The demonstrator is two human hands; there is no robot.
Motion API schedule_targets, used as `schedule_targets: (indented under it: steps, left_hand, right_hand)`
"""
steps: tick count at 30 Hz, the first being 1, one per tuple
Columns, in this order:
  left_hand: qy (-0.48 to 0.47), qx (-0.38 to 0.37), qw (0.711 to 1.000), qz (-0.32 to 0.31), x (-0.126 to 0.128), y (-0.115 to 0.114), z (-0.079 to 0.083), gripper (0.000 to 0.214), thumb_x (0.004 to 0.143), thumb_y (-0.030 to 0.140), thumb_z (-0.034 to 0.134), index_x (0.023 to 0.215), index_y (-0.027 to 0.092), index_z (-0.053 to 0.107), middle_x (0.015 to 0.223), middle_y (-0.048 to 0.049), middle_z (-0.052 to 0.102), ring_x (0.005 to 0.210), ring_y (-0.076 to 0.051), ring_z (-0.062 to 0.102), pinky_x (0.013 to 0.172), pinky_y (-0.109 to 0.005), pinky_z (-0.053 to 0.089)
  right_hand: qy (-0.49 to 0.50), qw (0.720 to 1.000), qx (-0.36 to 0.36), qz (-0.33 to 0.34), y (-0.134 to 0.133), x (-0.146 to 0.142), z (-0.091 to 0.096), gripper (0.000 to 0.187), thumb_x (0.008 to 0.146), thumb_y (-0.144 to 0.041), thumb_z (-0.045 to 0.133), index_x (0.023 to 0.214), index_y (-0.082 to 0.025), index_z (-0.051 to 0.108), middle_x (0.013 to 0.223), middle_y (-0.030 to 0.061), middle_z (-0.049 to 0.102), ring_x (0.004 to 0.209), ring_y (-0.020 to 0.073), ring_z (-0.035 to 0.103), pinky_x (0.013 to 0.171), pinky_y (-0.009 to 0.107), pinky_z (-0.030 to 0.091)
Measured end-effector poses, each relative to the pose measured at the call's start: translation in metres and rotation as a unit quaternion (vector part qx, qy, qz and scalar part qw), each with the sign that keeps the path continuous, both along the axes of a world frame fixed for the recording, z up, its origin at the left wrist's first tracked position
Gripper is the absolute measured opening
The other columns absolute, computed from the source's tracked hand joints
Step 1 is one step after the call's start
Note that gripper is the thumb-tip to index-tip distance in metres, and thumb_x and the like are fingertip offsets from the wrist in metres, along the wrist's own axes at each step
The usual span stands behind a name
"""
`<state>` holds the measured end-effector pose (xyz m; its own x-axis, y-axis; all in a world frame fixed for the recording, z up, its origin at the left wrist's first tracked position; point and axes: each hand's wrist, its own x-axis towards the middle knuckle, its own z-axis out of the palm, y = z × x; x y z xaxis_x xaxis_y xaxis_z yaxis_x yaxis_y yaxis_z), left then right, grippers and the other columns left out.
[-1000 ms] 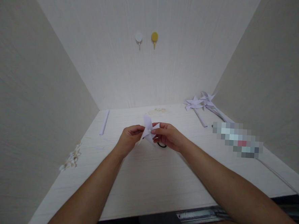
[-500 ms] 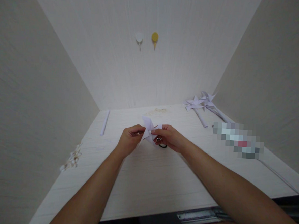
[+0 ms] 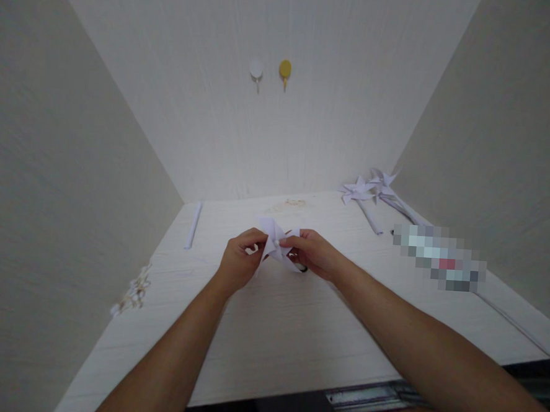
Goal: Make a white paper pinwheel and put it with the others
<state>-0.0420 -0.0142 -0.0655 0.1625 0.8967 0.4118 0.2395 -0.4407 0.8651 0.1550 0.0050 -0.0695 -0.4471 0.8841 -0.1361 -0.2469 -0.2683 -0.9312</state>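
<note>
A white paper pinwheel (image 3: 274,246) is held between both hands above the middle of the white table (image 3: 266,342). My left hand (image 3: 241,260) pinches one of its blades from the left. From the other side, my right hand (image 3: 316,253) has its thumb near the pinwheel's centre, with its fingers behind the paper. A dark curved thing (image 3: 304,269), perhaps a scissor handle, shows just below the right hand; most of it is hidden.
At the back right lie paper pinwheels (image 3: 358,190) on rolled paper sticks. A lone paper roll (image 3: 192,226) is at the left. A blurred-out object with a cable (image 3: 519,326) lies on the right. Two hooks (image 3: 285,70) hang on the back wall.
The pinwheel has turned a little between the fingers, its blades now pointing differently. More of the dark curved thing is covered by paper. Both hands stay almost in place.
</note>
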Motion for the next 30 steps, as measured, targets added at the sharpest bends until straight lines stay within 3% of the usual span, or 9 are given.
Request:
schedule_targets:
  steps: [7,11,13,16,18,20,30]
  left_hand:
    - [0.004,-0.014,1.0,-0.01,0.0013,-0.0008,-0.0016,0.009,0.082,0.029,0.076,0.082,0.021,0.08,0.084,-0.005,0.072,0.075,-0.018,0.063,0.069,-0.03,0.048]
    - [0.015,-0.024,1.0,-0.008,0.0005,-0.0016,-0.0012,0.014,0.082,0.033,0.076,0.087,0.02,0.08,0.086,-0.0051,0.074,0.076,-0.018,0.063,0.07,-0.03,0.047]
    - [0.028,-0.027,0.999,0.0,0.0004,-0.0018,-0.0011,0.015,0.082,0.033,0.076,0.089,0.02,0.08,0.084,-0.0041,0.074,0.074,-0.017,0.061,0.071,-0.03,0.046]
    - [0.05,-0.033,0.998,0.013,0.0014,-0.0017,-0.0014,0.014,0.082,0.032,0.074,0.088,0.021,0.08,0.081,-0.0023,0.074,0.072,-0.017,0.059,0.07,-0.03,0.043]
    - [0.062,-0.039,0.997,0.014,0.0025,-0.0015,-0.0017,0.013,0.082,0.031,0.072,0.087,0.021,0.08,0.08,-0.0018,0.074,0.072,-0.017,0.059,0.069,-0.029,0.042]
    - [0.07,-0.047,0.996,0.013,0.0031,-0.0014,-0.0018,0.013,0.082,0.03,0.071,0.086,0.021,0.079,0.079,-0.0015,0.073,0.072,-0.017,0.059,0.068,-0.029,0.041]
    - [0.063,-0.064,0.996,0.027,0.0037,-0.0021,-0.0018,0.015,0.083,0.034,0.071,0.084,0.02,0.077,0.069,0.0007,0.067,0.065,-0.015,0.054,0.062,-0.027,0.039]
  right_hand:
    - [-0.015,1.0,0.001,-0.005,-0.0021,-0.0015,0.0042,0.029,0.062,-0.035,0.09,0.074,-0.015,0.073,0.068,0.0025,0.069,0.059,0.0122,0.058,0.057,0.026,0.044]
    - [-0.031,0.998,0.013,-0.051,0.0001,-0.0006,0.0037,0.037,0.062,-0.034,0.092,0.088,-0.021,0.07,0.073,-0.0012,0.069,0.061,0.013,0.059,0.057,0.026,0.045]
    - [-0.058,0.987,0.07,-0.133,0.0009,0.0001,0.0031,0.04,0.061,-0.032,0.092,0.091,-0.024,0.068,0.077,-0.0026,0.068,0.066,0.0139,0.06,0.059,0.026,0.045]
    - [-0.134,0.934,0.23,-0.237,0.0,0.0014,0.0028,0.021,0.07,-0.032,0.087,0.082,-0.024,0.072,0.082,0.0012,0.067,0.075,0.017,0.059,0.064,0.03,0.046]
    - [-0.177,0.906,0.312,-0.226,-0.0015,0.0024,0.0028,0.009,0.077,-0.032,0.082,0.078,-0.025,0.077,0.083,0.0039,0.069,0.077,0.0189,0.059,0.068,0.032,0.045]
    - [-0.2,0.899,0.34,-0.192,-0.0025,0.0029,0.0021,0.008,0.08,-0.033,0.08,0.077,-0.025,0.08,0.082,0.0047,0.071,0.076,0.0194,0.059,0.068,0.033,0.045]
    - [-0.148,0.959,0.203,-0.132,-0.0005,-0.003,-0.0042,0.034,0.07,-0.053,0.089,0.08,-0.022,0.08,0.073,0.003,0.075,0.061,0.0157,0.06,0.059,0.03,0.044]
